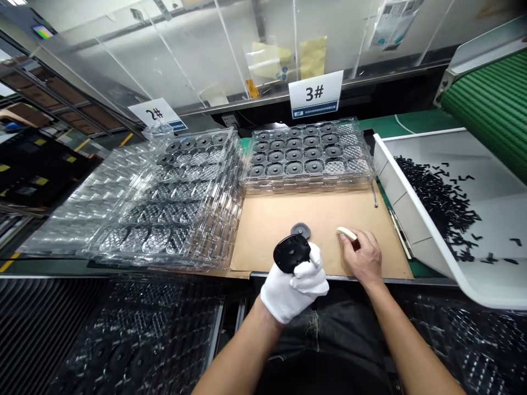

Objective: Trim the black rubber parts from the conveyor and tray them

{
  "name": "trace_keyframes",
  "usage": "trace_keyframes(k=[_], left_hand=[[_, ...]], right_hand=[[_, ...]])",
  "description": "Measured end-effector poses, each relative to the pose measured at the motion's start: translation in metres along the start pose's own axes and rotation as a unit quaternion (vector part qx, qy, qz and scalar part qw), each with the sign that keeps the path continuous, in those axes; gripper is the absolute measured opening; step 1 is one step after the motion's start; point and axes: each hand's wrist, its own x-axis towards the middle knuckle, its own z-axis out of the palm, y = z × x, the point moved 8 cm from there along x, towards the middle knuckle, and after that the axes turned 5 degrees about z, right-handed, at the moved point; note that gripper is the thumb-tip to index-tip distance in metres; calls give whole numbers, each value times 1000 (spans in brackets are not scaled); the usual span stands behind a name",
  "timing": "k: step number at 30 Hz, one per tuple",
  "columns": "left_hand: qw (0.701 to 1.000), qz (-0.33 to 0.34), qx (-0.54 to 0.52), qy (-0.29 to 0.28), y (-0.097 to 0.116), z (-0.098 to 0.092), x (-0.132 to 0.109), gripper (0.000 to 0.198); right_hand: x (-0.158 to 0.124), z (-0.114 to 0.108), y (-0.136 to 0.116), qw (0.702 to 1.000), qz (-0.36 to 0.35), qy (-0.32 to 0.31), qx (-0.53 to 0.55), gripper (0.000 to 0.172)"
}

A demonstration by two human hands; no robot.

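My left hand (294,285), in a white glove, grips a round black plastic disc (289,254) and holds it tilted above the front of the brown board. Just behind it a second round dark disc (300,230) lies on the board, with a small nub at its centre. My right hand (363,257) is bare and hovers over the board to the right, thumb and fingers drawn together. A cream-coloured piece (347,233) juts from its fingertips; I cannot tell whether it is a finger cot or a held object.
A clear tray stack (308,178) with rows of dark discs stands behind the brown board (263,219). More stacked clear trays (164,203) rise at left. At right, a white bin (424,230) holds many small black pieces (440,203), beside a green conveyor (494,104). Two numbered signs stand behind.
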Motion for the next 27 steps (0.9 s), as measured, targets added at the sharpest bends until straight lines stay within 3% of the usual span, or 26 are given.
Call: trace_keyframes(k=[10,12,14,15,18,21,24,27], left_hand=[[994,29,-80,67,-3,-19,-16,7],[995,46,-20,90,0,-26,-19,10],[974,85,145,152,10,-41,-26,14],[944,112,243,193,17,-50,-32,16],[813,201,446,315,43,-75,-67,21],[697,274,513,419,63,-105,-120,24],[570,307,542,536,84,-135,-192,30],[450,329,546,625,107,-146,-269,32]], right_hand=[[-1,-1,2,1000,-8,0,-10,31],[-2,-1,3,1000,-12,-4,-15,32],[-2,-3,2,1000,-16,-6,-16,33],[-2,-4,2,1000,-16,-5,-14,35],[0,-8,1,1000,-7,0,3,43],[8,5,1,999,15,-25,34,50],[18,36,-6,993,57,-76,68,49],[26,67,-16,983,113,-110,95,46]])
